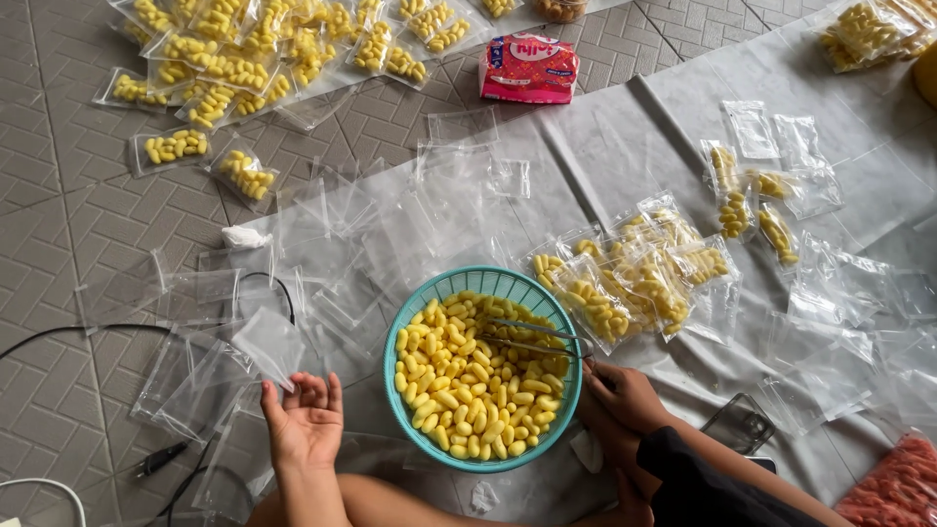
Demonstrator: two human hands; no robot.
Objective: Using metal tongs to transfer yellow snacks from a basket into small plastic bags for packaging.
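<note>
While the right hand (625, 395) grips metal tongs (532, 337) over a teal basket (429, 298) of yellow snacks (473, 385), left hand (305, 420) spread open, palm up, holding nothing, clear bags (210, 376) just beyond it

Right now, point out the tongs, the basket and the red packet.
tongs (527, 337), head view, middle of the metal arms
basket (488, 280), head view, far rim
red packet (528, 68), head view, centre of its face

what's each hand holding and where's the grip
Right hand holds metal tongs by their rear end, tips over the basket. Left hand is open, holding nothing.

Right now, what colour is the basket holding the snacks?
Teal, a perforated plastic basket of yellow snacks; the head view shows it.
</note>
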